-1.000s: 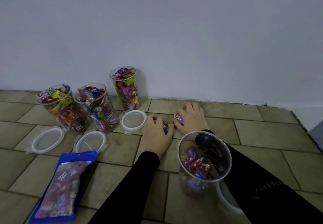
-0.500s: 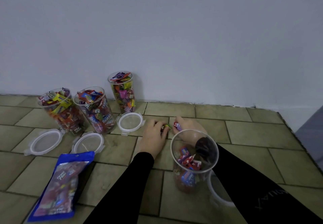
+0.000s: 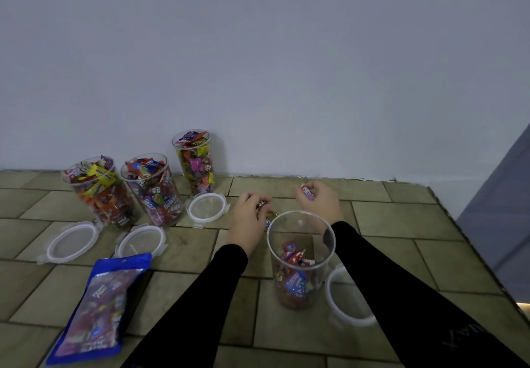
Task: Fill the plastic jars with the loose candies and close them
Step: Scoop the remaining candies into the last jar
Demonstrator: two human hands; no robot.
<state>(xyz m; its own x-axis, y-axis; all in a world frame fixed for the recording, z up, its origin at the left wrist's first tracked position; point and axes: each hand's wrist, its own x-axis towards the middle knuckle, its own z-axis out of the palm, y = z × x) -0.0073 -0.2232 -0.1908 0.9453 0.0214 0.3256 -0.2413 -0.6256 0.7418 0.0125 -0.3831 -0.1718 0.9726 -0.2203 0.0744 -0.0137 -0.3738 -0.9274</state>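
A clear plastic jar stands on the tiled floor in front of me, open and partly filled with wrapped candies. Just behind its rim my left hand grips a few small candies in curled fingers. My right hand is lifted a little off the floor and pinches a red and purple candy. Three full jars stand uncapped near the wall: left, middle, back. Their white-rimmed lids lie flat on the floor. A fourth lid lies right of the front jar.
A blue candy bag lies on the floor at the lower left. A pale wall runs along the back of the tiles. A grey surface rises at the far right past the floor's edge.
Both hands have closed on candies and come off the floor, the right one rising and moving right. The camera has tilted, so the jars sit lower in view.
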